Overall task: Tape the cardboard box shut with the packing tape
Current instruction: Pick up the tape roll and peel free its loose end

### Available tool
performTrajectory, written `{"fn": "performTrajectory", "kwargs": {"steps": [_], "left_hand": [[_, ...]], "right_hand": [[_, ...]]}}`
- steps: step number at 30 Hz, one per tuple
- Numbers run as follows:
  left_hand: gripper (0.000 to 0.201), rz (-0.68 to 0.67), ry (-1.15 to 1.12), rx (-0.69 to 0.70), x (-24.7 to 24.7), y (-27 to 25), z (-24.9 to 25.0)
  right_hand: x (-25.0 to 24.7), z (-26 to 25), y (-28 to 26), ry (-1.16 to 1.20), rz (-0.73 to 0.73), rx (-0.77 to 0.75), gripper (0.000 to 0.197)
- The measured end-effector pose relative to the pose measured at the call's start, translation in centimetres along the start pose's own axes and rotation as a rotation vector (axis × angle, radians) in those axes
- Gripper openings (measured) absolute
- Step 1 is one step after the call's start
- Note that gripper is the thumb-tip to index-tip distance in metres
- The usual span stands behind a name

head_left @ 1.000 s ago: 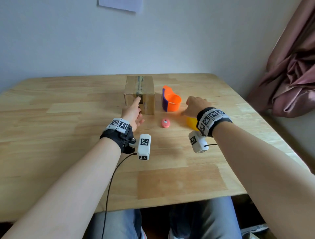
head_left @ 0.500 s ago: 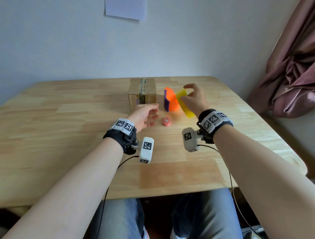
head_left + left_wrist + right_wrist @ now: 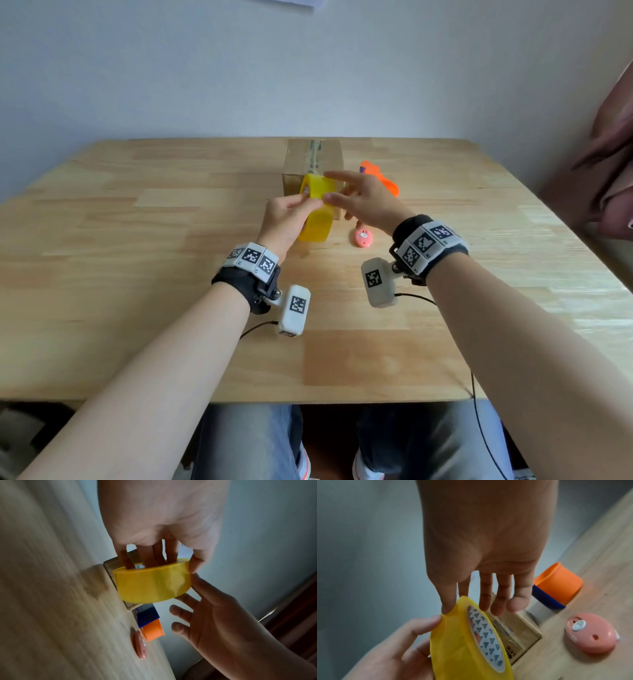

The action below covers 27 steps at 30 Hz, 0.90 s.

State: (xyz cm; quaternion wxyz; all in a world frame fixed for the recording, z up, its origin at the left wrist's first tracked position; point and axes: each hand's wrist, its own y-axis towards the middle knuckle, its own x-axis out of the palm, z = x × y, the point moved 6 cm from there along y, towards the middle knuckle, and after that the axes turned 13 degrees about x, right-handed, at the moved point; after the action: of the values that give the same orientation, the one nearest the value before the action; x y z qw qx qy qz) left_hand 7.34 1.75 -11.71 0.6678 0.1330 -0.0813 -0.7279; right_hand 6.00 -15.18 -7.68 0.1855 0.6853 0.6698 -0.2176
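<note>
The cardboard box (image 3: 313,161) stands at the far middle of the table, with a strip of tape along its top seam. In front of it, lifted off the table, is the yellow packing tape roll (image 3: 317,222). My left hand (image 3: 301,205) holds the roll (image 3: 152,582), fingers through its core and thumb on the outer face. My right hand (image 3: 342,188) is beside it with straight, spread fingers. In the right wrist view its index fingertip (image 3: 447,609) touches the roll's rim (image 3: 462,635). The box's near face (image 3: 518,628) is partly hidden by the roll.
An orange and blue tape holder (image 3: 380,178) lies right of the box. A small pink round gadget (image 3: 363,237) sits on the wooden table (image 3: 137,274) just right of the roll. A curtain (image 3: 609,164) hangs at the right.
The right hand brought the yellow roll from the right to the centre. The left hand left the box and took hold of the roll. The right fingers have straightened.
</note>
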Motion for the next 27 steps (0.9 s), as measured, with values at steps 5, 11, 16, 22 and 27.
{"fn": "performTrajectory", "kwargs": {"steps": [5,11,16,22,27], "left_hand": [[0.044,0.016,-0.008,-0.04,-0.5,0.9,-1.9],[0.028,0.007,-0.109,-0.054,0.1,3.3,-2.8],[0.025,-0.142,-0.254,-0.088,1.5,5.5,-3.8],[0.044,-0.418,-0.432,-0.034,2.7,6.1,-4.4],[0.059,-0.546,-0.436,-0.026,2.7,5.9,-4.2]], "right_hand": [[0.6,0.1,2.4,-0.067,0.086,-0.122,0.034],[0.6,0.5,4.6,-0.001,0.077,-0.136,0.026],[0.8,0.4,6.1,-0.01,-0.026,-0.124,0.047],[0.8,1.8,7.3,-0.02,-0.126,-0.036,0.066],[1.4,3.1,7.4,-0.018,-0.266,0.064,0.081]]}}
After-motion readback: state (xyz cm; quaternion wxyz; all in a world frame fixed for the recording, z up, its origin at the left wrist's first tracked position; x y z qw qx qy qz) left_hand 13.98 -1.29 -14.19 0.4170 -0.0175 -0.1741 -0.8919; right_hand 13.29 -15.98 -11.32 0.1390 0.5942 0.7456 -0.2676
